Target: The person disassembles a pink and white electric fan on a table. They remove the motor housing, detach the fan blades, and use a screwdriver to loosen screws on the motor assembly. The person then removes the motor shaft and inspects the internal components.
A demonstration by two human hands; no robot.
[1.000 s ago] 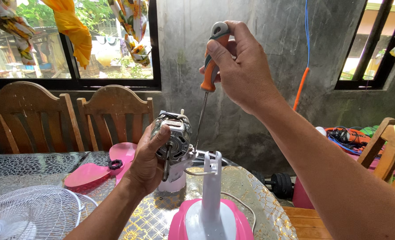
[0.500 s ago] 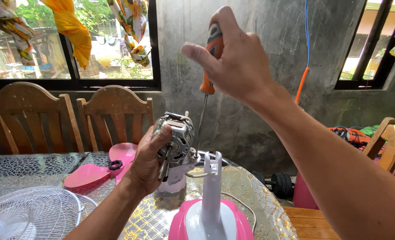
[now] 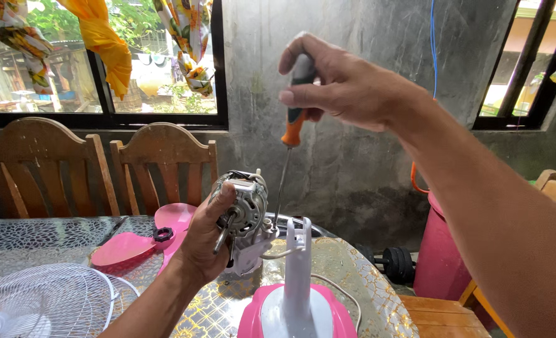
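Note:
My left hand [image 3: 202,243] grips a grey metal fan motor [image 3: 247,199] with its shaft pointing down toward me, seated on a white housing [image 3: 248,256]. My right hand [image 3: 340,84] is raised above it, closed around the orange and grey handle of a screwdriver [image 3: 293,122]. The screwdriver's thin shank runs straight down, and its tip meets the motor's right side near the housing. In front stands the fan's white neck [image 3: 297,263] on a pink base [image 3: 252,316].
A pink fan blade [image 3: 134,244] with a black nut [image 3: 162,233] and a white wire fan guard [image 3: 40,300] lie on the patterned glass table [image 3: 359,288]. Two wooden chairs [image 3: 159,166] stand behind. A pink bucket [image 3: 444,256] and a dumbbell [image 3: 394,260] sit on the floor at right.
My right hand has closed its fingers back on the screwdriver handle after spreading them half a second ago. The motor has tilted slightly, and the view has shifted a little.

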